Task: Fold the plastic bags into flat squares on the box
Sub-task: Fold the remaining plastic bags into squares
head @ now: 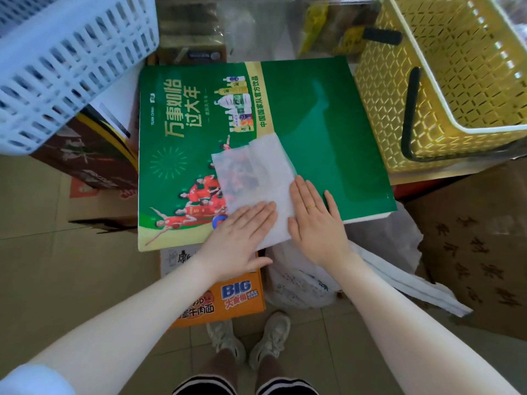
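Note:
A translucent white plastic bag lies flattened as a long strip on the green printed box, its near end hanging just over the box's front edge. My left hand presses flat on the bag's near left part, fingers straight and together. My right hand, with a gold ring, presses flat on the bag's right edge and the box beside it. A heap of loose white plastic bags sits below the box's front right corner, partly behind my right forearm.
A white slatted basket stands at the upper left and a yellow basket with black handles at the upper right. Cardboard boxes crowd both sides; an orange noodle carton sits under the green box. My shoes stand on the tiled floor.

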Demonstrator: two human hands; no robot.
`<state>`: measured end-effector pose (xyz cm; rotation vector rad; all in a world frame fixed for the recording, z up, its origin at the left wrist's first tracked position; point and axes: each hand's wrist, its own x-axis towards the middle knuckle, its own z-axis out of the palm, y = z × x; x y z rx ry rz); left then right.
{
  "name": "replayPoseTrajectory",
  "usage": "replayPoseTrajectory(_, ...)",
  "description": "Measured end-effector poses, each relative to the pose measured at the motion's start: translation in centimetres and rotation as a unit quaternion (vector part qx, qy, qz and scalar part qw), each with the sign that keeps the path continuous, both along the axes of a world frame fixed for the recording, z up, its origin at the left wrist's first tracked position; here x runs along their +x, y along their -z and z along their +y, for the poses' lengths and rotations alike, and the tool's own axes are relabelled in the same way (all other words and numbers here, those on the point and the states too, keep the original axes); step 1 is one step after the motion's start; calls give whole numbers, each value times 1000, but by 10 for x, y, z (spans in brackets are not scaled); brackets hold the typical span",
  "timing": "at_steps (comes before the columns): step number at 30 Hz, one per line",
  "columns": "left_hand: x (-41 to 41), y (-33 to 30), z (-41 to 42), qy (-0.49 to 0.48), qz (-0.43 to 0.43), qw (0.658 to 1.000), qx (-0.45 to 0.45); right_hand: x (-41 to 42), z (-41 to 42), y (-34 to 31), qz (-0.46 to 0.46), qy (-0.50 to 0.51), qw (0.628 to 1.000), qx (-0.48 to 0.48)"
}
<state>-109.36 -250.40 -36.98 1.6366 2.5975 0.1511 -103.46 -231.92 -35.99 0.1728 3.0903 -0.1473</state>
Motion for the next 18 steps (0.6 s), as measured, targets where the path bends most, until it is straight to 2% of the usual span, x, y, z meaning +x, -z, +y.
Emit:
replayPoseTrajectory(4, -7, 5, -14, -20, 3, 999, 32, 0, 3, 0, -2, -8, 1000, -2)
replayPoseTrajectory(6, -7, 3, -18, -35, -18, 998, 57, 0, 8, -1, -8, -18, 999, -31)
replayPoseTrajectory(10, -9, -2, -22, -57, -115, 984, 123, 1, 25, -13, -41, -151, 977, -142)
replayPoseTrajectory(12, -9, -6, -26, -80, -173, 966, 175, 0, 32, -22, -88, -170, 962, -193)
replayPoseTrajectory(15, -6, -11, -32, -142, -286, 921, 223, -3, 39, -26, -72, -157, 956, -238)
replayPoseTrajectory(18, -4, -24, -31, -209, -337, 883, 250, -9, 37, -30, -37, -54, 942, -329)
